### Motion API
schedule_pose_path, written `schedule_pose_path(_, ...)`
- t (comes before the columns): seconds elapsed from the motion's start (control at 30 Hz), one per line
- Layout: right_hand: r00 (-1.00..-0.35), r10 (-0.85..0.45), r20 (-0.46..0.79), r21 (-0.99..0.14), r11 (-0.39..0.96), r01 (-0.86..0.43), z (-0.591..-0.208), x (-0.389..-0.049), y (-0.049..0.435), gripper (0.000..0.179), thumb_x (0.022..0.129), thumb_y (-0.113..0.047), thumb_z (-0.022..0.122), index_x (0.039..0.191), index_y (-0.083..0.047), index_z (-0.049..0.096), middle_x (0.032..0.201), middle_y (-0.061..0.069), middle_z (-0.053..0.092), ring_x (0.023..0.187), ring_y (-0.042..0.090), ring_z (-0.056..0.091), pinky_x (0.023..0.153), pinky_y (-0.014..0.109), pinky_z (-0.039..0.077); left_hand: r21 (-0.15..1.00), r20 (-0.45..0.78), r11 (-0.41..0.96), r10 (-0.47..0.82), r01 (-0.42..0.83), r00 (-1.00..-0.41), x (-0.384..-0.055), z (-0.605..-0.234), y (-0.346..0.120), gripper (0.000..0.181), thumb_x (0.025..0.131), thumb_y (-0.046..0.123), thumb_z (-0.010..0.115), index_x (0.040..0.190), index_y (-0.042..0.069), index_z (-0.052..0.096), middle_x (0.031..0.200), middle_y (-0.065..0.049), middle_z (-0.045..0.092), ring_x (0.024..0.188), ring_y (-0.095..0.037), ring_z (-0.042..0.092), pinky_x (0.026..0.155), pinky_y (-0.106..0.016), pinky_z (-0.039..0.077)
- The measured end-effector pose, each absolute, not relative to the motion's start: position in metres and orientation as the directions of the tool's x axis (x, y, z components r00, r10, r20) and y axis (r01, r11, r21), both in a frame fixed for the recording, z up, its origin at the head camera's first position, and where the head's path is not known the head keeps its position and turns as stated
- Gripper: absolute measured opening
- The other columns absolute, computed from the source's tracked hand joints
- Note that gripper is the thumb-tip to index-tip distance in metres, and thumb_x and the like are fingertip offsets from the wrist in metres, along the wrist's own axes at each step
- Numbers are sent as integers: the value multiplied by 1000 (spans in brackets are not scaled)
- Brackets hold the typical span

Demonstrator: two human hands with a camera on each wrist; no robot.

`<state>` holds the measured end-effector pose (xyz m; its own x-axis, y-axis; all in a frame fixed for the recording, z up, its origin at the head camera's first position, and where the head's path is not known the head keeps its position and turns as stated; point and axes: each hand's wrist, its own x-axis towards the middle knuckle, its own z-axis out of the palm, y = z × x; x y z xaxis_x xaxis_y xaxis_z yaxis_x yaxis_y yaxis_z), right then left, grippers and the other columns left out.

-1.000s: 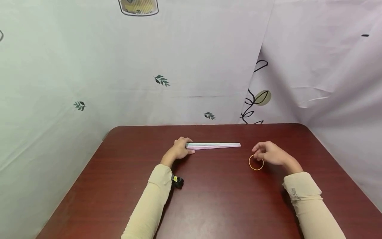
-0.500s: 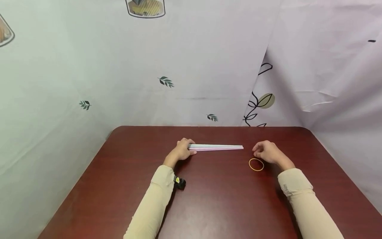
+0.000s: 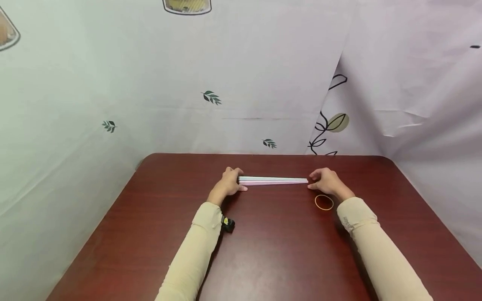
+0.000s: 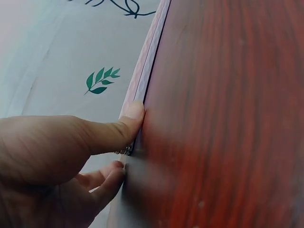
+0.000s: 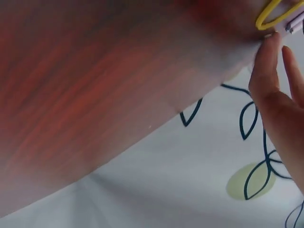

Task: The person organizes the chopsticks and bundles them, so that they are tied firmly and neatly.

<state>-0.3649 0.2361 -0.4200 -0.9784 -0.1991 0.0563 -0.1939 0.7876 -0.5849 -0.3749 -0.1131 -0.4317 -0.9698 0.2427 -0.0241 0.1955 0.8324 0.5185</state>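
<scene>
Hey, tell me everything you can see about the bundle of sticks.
The bundle of sticks is slim and straight, in pale pink and whitish tones, with a patterned surface up close; its material is unclear. It lies crosswise on the dark red table, wider at the end that the left hand grips, narrowing toward the right hand. Whether the right fingers touch its tips, I can't tell.

Arms [image 3: 190, 255] outstretched, left hand [image 3: 227, 184] in a grip, right hand [image 3: 327, 182] loosely curled.
</scene>
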Motion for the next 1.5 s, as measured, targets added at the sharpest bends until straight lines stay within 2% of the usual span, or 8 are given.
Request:
schedule_pose_path(0.13, -980, -191, 52, -594, 783, -184, -423, -370, 224, 36, 79, -10, 82, 107, 10, 68, 96, 20, 70, 90, 31, 64, 82, 44, 50, 504, -16, 837, 254, 212, -967, -375, -432, -116, 57, 85, 21, 80, 133, 1, 57, 132, -22, 50, 127, -36, 44, 106, -44, 39)
schedule_pose_path(0.3, -973, -221, 68, -584, 782, -219, -426, -374, 212, 36, 79, -9, 83, 106, 10, 69, 94, 19, 70, 87, 30, 62, 82, 44, 51, 495, 39, 836, 249, 235, -968, -375, -433, -116, 41, 84, 15, 79, 121, 1, 67, 120, -15, 64, 121, -32, 53, 104, -42, 41)
schedule_pose_path(0.53, -956, -261, 131, -546, 786, -290, -427, -374, 214, 19, 77, -6, 83, 89, 4, 72, 77, 7, 67, 75, 22, 59, 71, 37, 50, 493, 60, 828, 271, 265, -961, -375, -433, -112, 26, 85, 12, 78, 107, 0, 69, 110, -14, 66, 114, -32, 56, 102, -41, 43)
schedule_pose_path(0.67, -940, -299, 164, -542, 769, -339, -431, -374, 218, 13, 77, -5, 82, 83, 1, 72, 73, 4, 67, 71, 18, 58, 69, 35, 48, 511, 46, 825, 254, 241, -966, -374, -437, -109, 26, 86, 11, 77, 107, 0, 67, 108, -14, 64, 111, -31, 56, 100, -41, 44)
schedule_pose_path(0.83, -941, -305, 147, -569, 752, -333, -438, -376, 218, 10, 79, -4, 81, 81, -1, 72, 72, 1, 64, 68, 14, 55, 66, 31, 46, 520, 46, 818, 258, 244, -965, -373, -441, -112, 26, 87, 11, 76, 109, 3, 63, 104, -12, 65, 102, -27, 59, 93, -40, 47)
schedule_pose_path(0.93, -940, -309, 146, -585, 739, -334, -439, -376, 220, 8, 81, -3, 79, 82, -1, 71, 73, 3, 63, 69, 15, 55, 67, 31, 46, 528, 44, 811, 269, 251, -962, -375, -441, -114, 26, 89, 12, 74, 111, 6, 62, 105, -10, 65, 100, -25, 59, 91, -39, 48)
schedule_pose_path(1.17, -918, -358, 168, -519, 760, -391, -438, -379, 222, 8, 87, -5, 73, 83, -1, 67, 87, 11, 58, 84, 25, 53, 78, 41, 44, 504, 81, 800, 332, 326, -940, -382, -437, -116, 26, 88, 12, 74, 112, 7, 65, 109, -7, 67, 104, -25, 59, 94, -38, 47)
schedule_pose_path(1.5, -928, -354, 114, -499, 788, -361, -439, -375, 220, 10, 91, -8, 70, 87, -2, 63, 87, 10, 61, 82, 25, 55, 80, 43, 45, 455, 37, 805, 409, 380, -912, -381, -437, -118, 28, 88, 11, 71, 115, 5, 67, 110, -9, 68, 104, -25, 59, 94, -37, 47)
